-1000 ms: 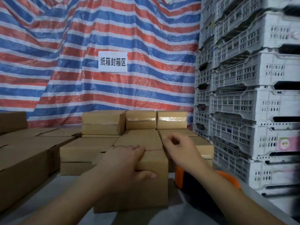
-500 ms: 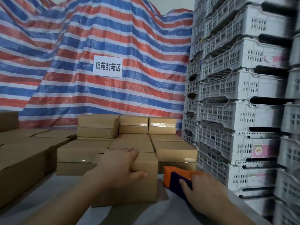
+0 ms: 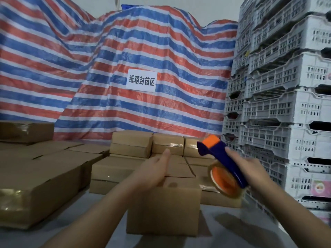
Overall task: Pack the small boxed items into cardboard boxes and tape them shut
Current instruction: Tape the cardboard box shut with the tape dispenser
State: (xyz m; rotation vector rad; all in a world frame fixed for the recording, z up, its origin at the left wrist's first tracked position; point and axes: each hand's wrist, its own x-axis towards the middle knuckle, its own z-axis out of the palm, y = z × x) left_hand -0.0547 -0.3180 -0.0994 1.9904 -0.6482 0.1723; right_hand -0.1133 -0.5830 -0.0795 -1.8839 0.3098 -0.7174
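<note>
Since the last frame we've lifted the tape dispenser (image 3: 223,165) off the table (image 3: 223,228); right hand (image 3: 250,169) grip clenched round it. Left hand (image 3: 154,169) grip released, resting flat on the cardboard box (image 3: 163,208).

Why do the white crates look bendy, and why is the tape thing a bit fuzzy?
Head view: the wide lens curves the white crates near the picture's edge. Head view: the tape dispenser in the right hand looks softly smeared, probably from movement. Head view: the left hand casts a small shadow on the cardboard box.
</note>
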